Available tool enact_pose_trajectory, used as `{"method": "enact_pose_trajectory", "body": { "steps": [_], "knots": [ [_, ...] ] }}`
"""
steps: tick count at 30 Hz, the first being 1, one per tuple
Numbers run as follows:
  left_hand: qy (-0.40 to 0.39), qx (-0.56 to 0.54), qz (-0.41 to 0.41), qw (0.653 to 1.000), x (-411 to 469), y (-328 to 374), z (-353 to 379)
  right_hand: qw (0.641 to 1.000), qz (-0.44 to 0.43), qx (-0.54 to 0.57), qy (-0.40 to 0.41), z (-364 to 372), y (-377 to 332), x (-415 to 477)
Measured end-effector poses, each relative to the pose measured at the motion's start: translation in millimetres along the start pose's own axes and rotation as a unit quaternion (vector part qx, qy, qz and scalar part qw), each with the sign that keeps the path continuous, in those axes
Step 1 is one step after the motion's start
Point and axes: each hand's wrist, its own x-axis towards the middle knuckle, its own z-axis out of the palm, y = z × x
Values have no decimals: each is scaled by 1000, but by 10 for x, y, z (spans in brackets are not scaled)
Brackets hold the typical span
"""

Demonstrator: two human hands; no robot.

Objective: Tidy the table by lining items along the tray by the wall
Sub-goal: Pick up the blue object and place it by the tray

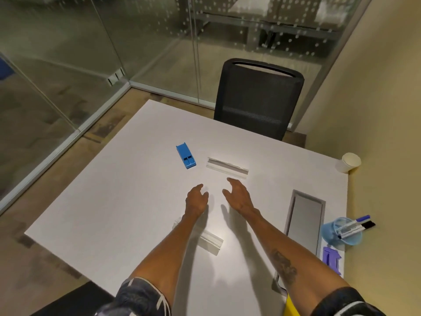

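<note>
Here, nearest the camera, two bare forearms reach forward over a white table (118, 201), and a yellow thing (292, 307) pokes out at the table's near edge by the right elbow. Under the left forearm lies a clear plastic strip (210, 241), slanted, its near end sticking out to the right of the arm. Toward the right edge of the table a grey tray (305, 222) is set into the surface, running lengthwise along the beige wall (376, 99). Just beside its near end sits a purple holder (331, 260), and a little farther along a blue cup (339, 233) lies tipped on its side with markers (355, 225) spilling out toward the wall.

The left hand (197, 199) hovers above the tabletop with loosely curled, parted fingers, holding nothing. The right hand (238, 195) is just beside it, fingers spread and slightly bent, empty too, its fingertips near a second clear strip (226, 167) that lies flat just beyond them. Whether the fingertips touch that strip is hard to tell. To the left of this strip, near but apart, rests a blue block (185, 155). Far right, at the table's corner against the wall, stands a white paper cup (348, 161). Beyond the table's far edge is a black mesh chair (257, 99), and behind it glass walls (68, 53).
</note>
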Motion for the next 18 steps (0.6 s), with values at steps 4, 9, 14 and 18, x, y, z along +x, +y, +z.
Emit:
{"method": "enact_pose_trajectory", "body": {
  "steps": [4,9,14,18],
  "knots": [
    [11,-19,-26,999,209,-83,-72,999,-6,23,-23,116,-121,228],
    [24,-40,-52,998,447,-197,-127,997,-4,57,-55,285,-227,465],
    [35,-40,-57,997,690,-327,-149,991,16,116,-69,429,-318,716],
    [33,-45,-63,996,870,-372,-163,988,19,128,-86,512,-389,926]
  ]
}}
